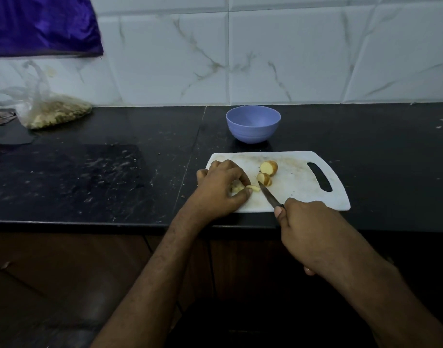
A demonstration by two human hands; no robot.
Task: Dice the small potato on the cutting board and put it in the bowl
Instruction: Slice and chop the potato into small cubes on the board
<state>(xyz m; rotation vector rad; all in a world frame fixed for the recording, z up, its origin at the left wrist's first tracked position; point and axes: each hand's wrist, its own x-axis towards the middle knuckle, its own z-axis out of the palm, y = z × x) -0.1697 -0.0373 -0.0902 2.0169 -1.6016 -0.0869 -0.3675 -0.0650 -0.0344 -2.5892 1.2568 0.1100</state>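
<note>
A white cutting board (300,182) lies on the black counter near its front edge. Two potato chunks rest on it: a bigger one (269,168) and a smaller one (264,178) just below. My left hand (221,187) presses on the board's left end, its fingertips pinching pale potato slices (245,189) that it partly hides. My right hand (308,222) grips a dark knife (268,194) by the handle at the board's front edge. The blade points up-left, its tip beside the smaller chunk. A purple bowl (253,126) stands behind the board and looks empty.
A clear plastic bag of dried food (52,111) lies at the counter's back left. Purple cloth (39,23) hangs on the tiled wall above it. The counter's front edge (90,223) runs just under my wrists.
</note>
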